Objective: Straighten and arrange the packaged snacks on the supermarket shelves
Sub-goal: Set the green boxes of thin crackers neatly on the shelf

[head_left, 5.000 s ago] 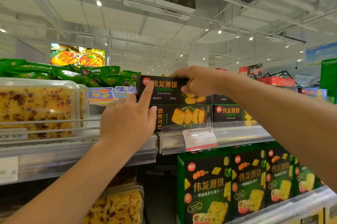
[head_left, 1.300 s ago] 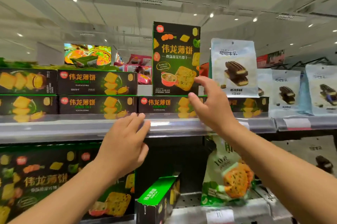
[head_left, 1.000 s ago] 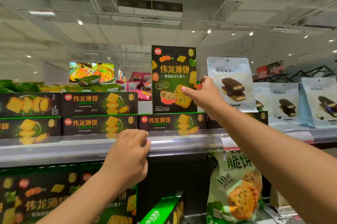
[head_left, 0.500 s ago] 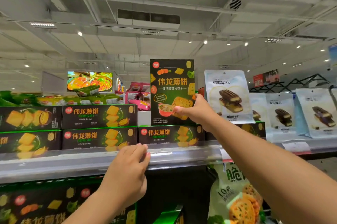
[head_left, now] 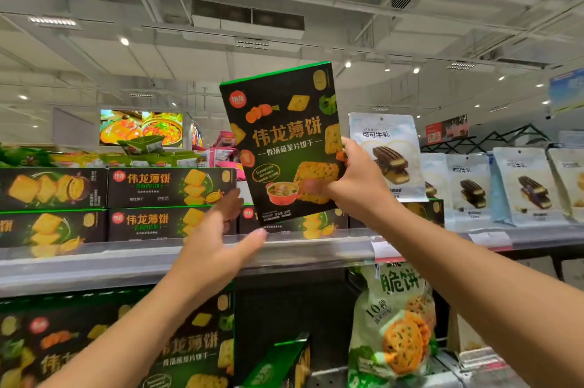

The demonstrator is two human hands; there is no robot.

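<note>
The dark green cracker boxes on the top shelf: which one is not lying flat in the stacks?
The tall box gripped by the right hand. It is lifted, portrait and tilted, while the others lie stacked lengthwise.

Bright ceiling spotlights; left hand motion-blurred, wide-angle edges bowed.

Both forearms are bare, no sleeves, watch or rings on either hand.

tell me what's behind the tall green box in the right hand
Behind the tall box, gripped by the right hand, a flat cracker box lies on the top shelf, with pink packets further back. The rest is covered.
</note>
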